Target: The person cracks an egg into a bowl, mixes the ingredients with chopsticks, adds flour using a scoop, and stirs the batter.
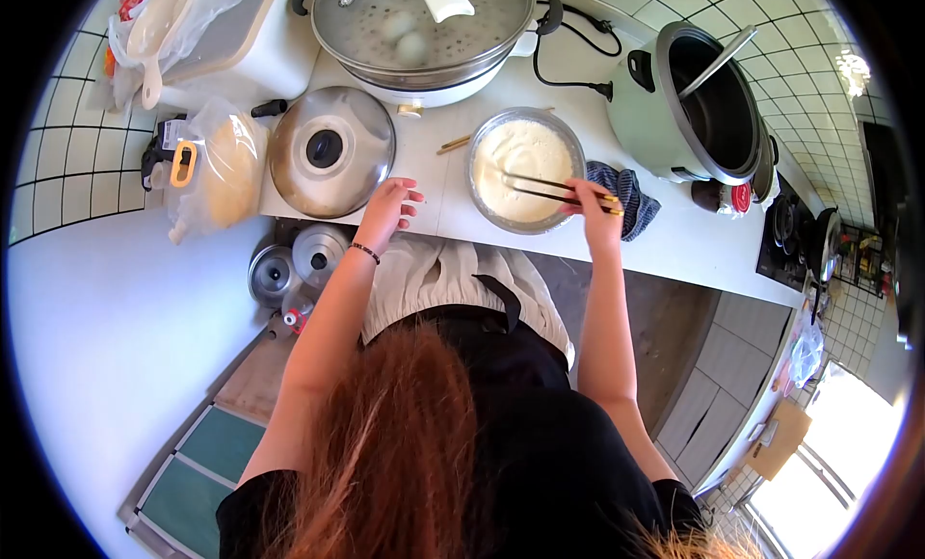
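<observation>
My right hand (596,217) grips a pair of dark chopsticks (541,184) with yellow ends, at the right rim of a metal bowl (479,200). The chopstick tips are in the pale, creamy batter (521,162) that fills the bowl. Fingers apart and holding nothing, my left hand (390,208) hovers by the counter's front edge, close to the lower right rim of a round metal lid (299,185) with a black knob. More chopsticks (454,146) lie on the counter, partly hidden behind the bowl.
A glass-lidded steamer (424,77) stands behind the bowl. To the right are a green cooker pot (631,120), a dark blue cloth (631,200) and a red-lidded jar (740,199). A plastic bag (228,164) lies left of the lid; a black cable (540,67) runs along the back.
</observation>
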`<action>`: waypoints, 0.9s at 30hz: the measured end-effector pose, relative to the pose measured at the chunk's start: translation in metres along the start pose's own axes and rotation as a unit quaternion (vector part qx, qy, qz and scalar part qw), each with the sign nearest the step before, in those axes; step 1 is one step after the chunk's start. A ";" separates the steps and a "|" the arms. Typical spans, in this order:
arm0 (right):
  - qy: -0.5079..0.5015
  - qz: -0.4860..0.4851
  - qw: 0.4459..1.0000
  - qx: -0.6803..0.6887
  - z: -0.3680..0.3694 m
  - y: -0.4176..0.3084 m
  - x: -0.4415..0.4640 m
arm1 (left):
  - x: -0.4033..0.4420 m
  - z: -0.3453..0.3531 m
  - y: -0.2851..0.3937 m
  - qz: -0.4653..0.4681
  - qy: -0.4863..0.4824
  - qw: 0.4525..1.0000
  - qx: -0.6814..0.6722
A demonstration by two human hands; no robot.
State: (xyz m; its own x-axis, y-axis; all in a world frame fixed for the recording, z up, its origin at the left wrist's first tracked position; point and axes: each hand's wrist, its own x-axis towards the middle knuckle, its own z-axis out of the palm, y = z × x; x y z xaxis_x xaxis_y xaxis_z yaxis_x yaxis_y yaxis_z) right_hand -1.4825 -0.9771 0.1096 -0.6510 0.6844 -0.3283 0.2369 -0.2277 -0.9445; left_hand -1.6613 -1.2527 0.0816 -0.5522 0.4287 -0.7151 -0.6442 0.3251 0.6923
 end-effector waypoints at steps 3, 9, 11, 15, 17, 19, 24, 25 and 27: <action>0.102 -0.040 0.994 -0.024 -0.017 -0.004 0.002 | -0.004 -0.002 0.002 0.005 0.001 1.000 -0.006; -0.017 -0.032 0.999 -0.003 0.018 -0.002 -0.004 | -0.006 -0.001 0.006 0.003 0.002 1.000 -0.009; 0.013 0.013 1.000 -0.002 -0.004 -0.001 -0.001 | -0.005 -0.002 0.007 0.004 0.000 1.000 -0.013; 0.127 -0.082 0.988 -0.022 -0.017 -0.003 0.004 | -0.008 -0.001 0.007 0.013 -0.001 1.000 -0.013; 0.039 -0.113 0.992 -0.037 0.001 0.003 0.006 | -0.007 0.000 0.006 0.000 -0.001 1.000 -0.008; -0.028 -0.015 0.999 0.014 0.010 0.002 0.001 | -0.007 0.000 0.008 -0.003 -0.003 1.000 -0.007; 0.080 -0.041 0.996 -0.026 -0.026 -0.003 0.003 | -0.011 -0.003 0.010 0.008 0.005 1.000 -0.009; 0.121 -0.064 0.990 -0.023 -0.025 -0.003 0.004 | -0.011 -0.003 0.009 0.007 0.004 1.000 -0.010; 0.082 -0.116 0.988 -0.051 -0.004 0.004 0.004 | -0.011 -0.004 0.009 0.006 0.002 1.000 -0.008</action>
State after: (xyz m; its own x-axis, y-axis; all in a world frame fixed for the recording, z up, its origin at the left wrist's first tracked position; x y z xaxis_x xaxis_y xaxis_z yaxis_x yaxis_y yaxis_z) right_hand -1.4817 -0.9722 0.1047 -0.5726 0.8151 -0.0876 0.1720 0.0149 -0.9850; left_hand -1.6629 -1.2575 0.0949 -0.5624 0.4295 -0.7065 -0.6460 0.3052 0.6997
